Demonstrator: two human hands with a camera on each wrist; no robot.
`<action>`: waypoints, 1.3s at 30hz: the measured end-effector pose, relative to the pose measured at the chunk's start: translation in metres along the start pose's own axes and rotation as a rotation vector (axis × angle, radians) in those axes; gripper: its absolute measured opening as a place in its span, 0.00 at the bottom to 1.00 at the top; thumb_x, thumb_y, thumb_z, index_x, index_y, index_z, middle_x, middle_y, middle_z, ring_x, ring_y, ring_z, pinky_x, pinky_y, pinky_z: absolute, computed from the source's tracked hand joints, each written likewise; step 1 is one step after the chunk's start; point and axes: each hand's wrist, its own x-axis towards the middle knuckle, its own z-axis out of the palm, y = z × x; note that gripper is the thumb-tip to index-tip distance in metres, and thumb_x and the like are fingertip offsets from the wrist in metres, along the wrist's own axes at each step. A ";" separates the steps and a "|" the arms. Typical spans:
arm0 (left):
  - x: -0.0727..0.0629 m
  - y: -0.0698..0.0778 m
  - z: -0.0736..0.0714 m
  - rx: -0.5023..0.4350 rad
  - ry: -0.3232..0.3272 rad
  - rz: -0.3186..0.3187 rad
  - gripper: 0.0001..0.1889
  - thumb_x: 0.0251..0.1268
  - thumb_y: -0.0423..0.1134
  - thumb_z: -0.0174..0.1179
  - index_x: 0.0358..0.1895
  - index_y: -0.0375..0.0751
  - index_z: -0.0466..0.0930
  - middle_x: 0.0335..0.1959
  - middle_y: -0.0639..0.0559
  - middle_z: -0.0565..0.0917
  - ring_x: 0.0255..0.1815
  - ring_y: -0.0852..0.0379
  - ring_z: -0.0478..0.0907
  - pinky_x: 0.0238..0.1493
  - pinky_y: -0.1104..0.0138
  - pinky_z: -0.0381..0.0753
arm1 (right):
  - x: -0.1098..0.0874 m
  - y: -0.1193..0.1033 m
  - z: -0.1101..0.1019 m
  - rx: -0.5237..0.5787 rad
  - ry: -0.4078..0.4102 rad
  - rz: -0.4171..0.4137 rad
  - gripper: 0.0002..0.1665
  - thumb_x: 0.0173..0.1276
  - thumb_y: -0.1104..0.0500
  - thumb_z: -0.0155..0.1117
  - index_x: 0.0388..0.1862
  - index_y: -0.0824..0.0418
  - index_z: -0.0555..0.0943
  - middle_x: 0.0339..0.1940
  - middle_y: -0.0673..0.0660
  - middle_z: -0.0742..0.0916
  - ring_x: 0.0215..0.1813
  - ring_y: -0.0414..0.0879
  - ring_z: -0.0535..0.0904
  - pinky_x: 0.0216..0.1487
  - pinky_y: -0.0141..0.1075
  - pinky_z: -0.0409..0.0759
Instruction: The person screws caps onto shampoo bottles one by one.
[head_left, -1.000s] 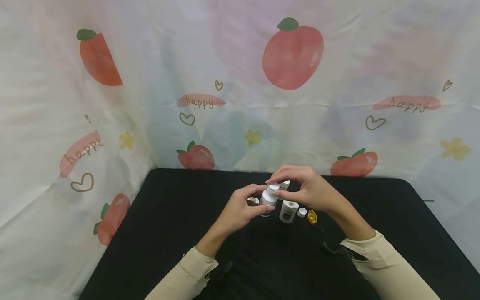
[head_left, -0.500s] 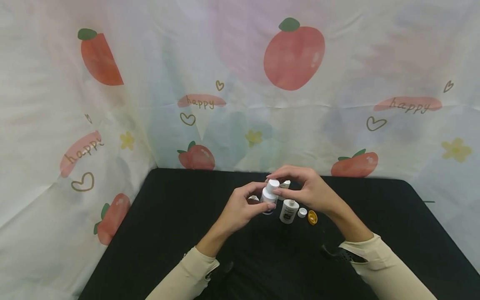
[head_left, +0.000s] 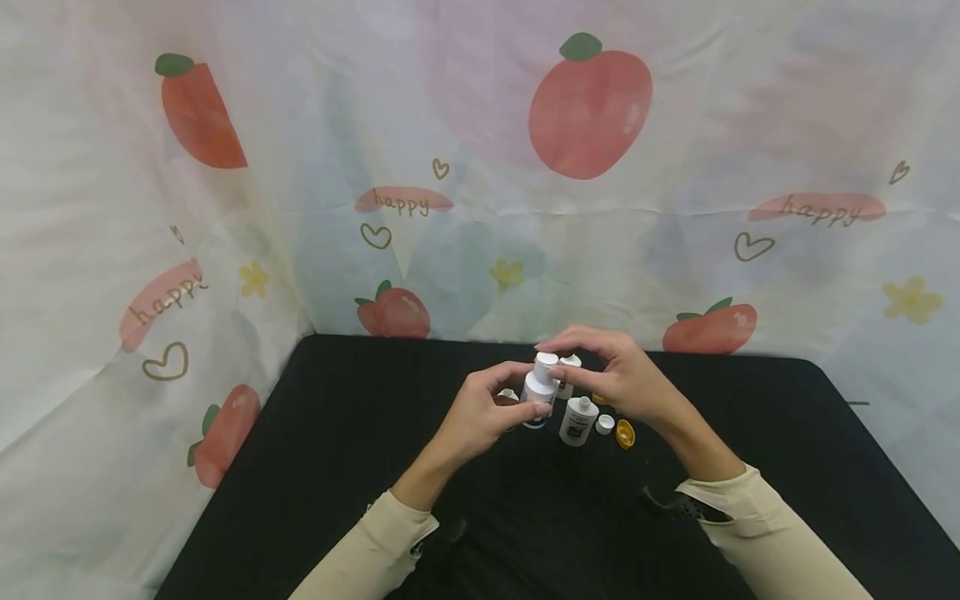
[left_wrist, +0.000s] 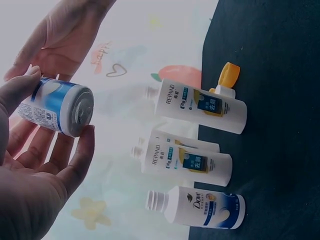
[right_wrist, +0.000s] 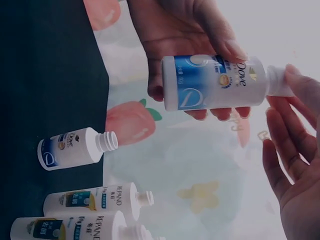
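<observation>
My left hand holds a small white-and-blue Dove bottle around its body, raised above the black table. The thumb lies along one side and the fingers support the other. My right hand pinches the white cap at the bottle's top between thumb and fingers. The cap sits on the neck; whether it is fully tight cannot be told. In the left wrist view the bottle's base faces the camera, and the cap is hidden.
A capless Dove bottle stands near several capless REPAND bottles on the black table. A small white cap and a yellow-orange cap lie to their right. Behind hangs a fruit-printed cloth.
Both hands have risen slightly with the Dove bottle, which now stands more upright. The right hand's fingers have shifted around the cap. The bottles on the table stay put.
</observation>
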 end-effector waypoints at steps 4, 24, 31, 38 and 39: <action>0.000 0.001 0.000 0.000 -0.001 0.000 0.22 0.61 0.34 0.73 0.59 0.42 0.82 0.51 0.49 0.86 0.45 0.55 0.84 0.47 0.64 0.86 | -0.001 -0.001 0.001 -0.009 0.019 0.014 0.25 0.64 0.74 0.69 0.59 0.57 0.84 0.51 0.52 0.86 0.53 0.45 0.81 0.56 0.33 0.79; 0.001 0.003 0.002 -0.004 0.015 -0.024 0.21 0.61 0.34 0.73 0.57 0.42 0.83 0.48 0.48 0.86 0.40 0.56 0.84 0.41 0.65 0.86 | -0.002 -0.002 0.006 0.007 0.072 0.030 0.22 0.62 0.74 0.72 0.53 0.57 0.85 0.48 0.52 0.87 0.51 0.46 0.82 0.55 0.34 0.79; 0.001 0.004 0.002 -0.023 0.017 -0.002 0.20 0.61 0.32 0.73 0.57 0.41 0.82 0.48 0.46 0.86 0.41 0.59 0.84 0.42 0.63 0.87 | 0.000 -0.002 0.009 0.023 0.088 0.043 0.21 0.59 0.74 0.74 0.49 0.57 0.86 0.45 0.52 0.87 0.48 0.46 0.83 0.54 0.38 0.80; 0.002 0.004 0.003 -0.042 0.019 0.003 0.21 0.61 0.32 0.73 0.57 0.41 0.82 0.49 0.46 0.86 0.44 0.55 0.84 0.42 0.64 0.87 | 0.000 -0.001 0.010 0.015 0.078 0.028 0.22 0.57 0.74 0.76 0.48 0.56 0.86 0.44 0.52 0.87 0.48 0.45 0.82 0.52 0.34 0.80; 0.002 0.004 0.002 -0.044 0.019 0.002 0.21 0.60 0.32 0.73 0.58 0.41 0.82 0.50 0.46 0.86 0.44 0.55 0.85 0.42 0.64 0.87 | 0.000 -0.001 0.009 0.013 0.076 0.027 0.22 0.57 0.73 0.76 0.49 0.56 0.86 0.45 0.52 0.87 0.48 0.45 0.82 0.51 0.34 0.80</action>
